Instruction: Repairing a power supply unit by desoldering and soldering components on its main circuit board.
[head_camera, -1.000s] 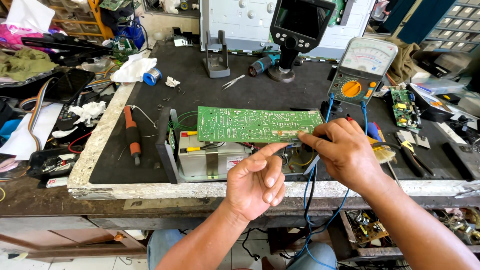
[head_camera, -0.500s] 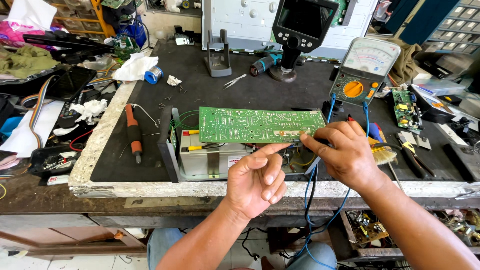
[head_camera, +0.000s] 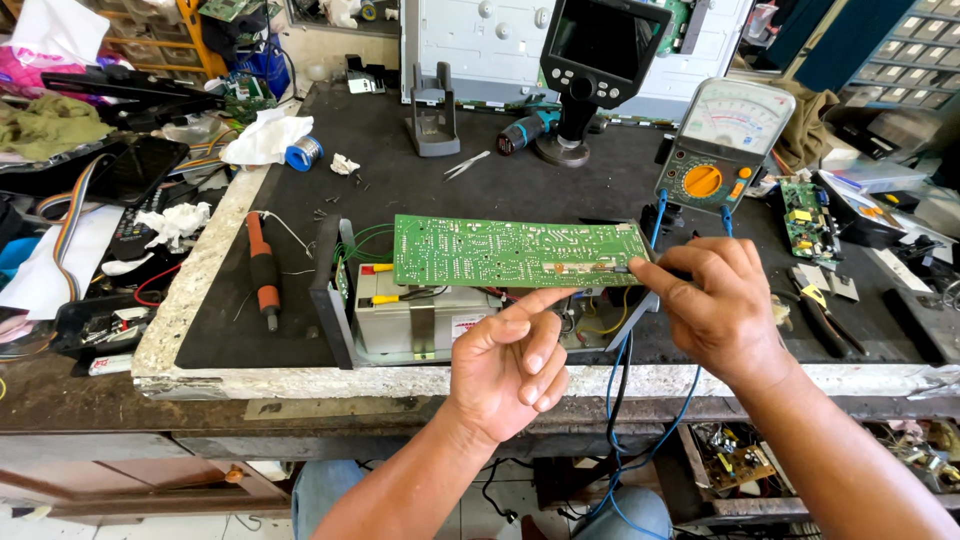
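While the right hand (head_camera: 715, 305) is pinching a probe tip against the green circuit board (head_camera: 515, 252) at its three-o'clock edge, the left hand (head_camera: 510, 365) — loosely curled, holding nothing — is pointing a forefinger at the board's underside; testing looks underway, with the board standing upright on the grey box (head_camera: 410, 315).

Your left hand (head_camera: 512, 365) rises from the lower middle of the view on a bare forearm, its back turned to you, the index finger stretched up and to the right while the other fingers curl loosely into the palm. Your right hand (head_camera: 718, 305) comes in from the lower right on a bare forearm, knuckles up, fingers bent, the thumb and forefinger pressed together in a tight pinching grip. The two hands sit near each other without touching.
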